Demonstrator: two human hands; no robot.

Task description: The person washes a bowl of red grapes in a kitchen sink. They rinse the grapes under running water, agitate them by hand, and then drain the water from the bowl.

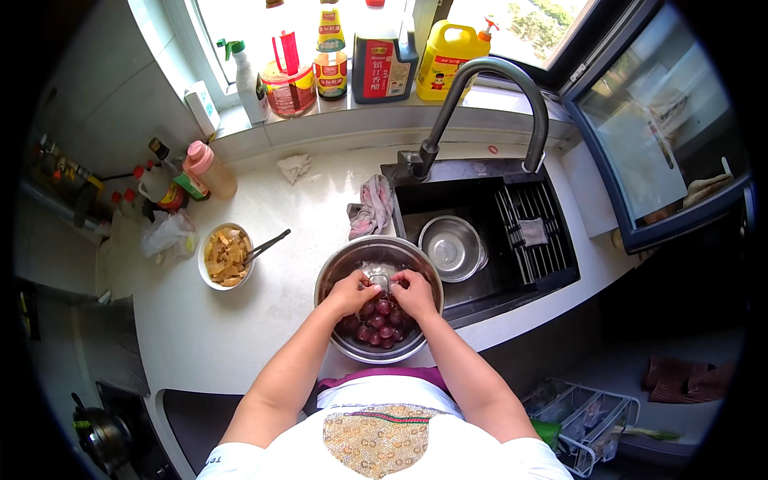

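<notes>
Dark red grapes [379, 322] lie bunched in a large steel bowl [433, 282] at the counter's front edge. Over the bowl, my left hand [352, 294] comes in from the left with its thumb and fingers pinched together. Facing it closely is my right hand [414, 295], also in a pinch. A thin greyish loop shows between the fingertips, just above the top grapes; whether it is a stem or something else cannot be made out. Part of the bunch is hidden under my hands.
Right of the bowl, a black sink [488, 290] holds a small steel pot [450, 249] and a drying rack [524, 232] under a dark faucet [432, 148]. A crumpled cloth [371, 208] lies behind the bowl. Leftward stands a food bowl [227, 256] with dark chopsticks [268, 245]. Bottles line the sill.
</notes>
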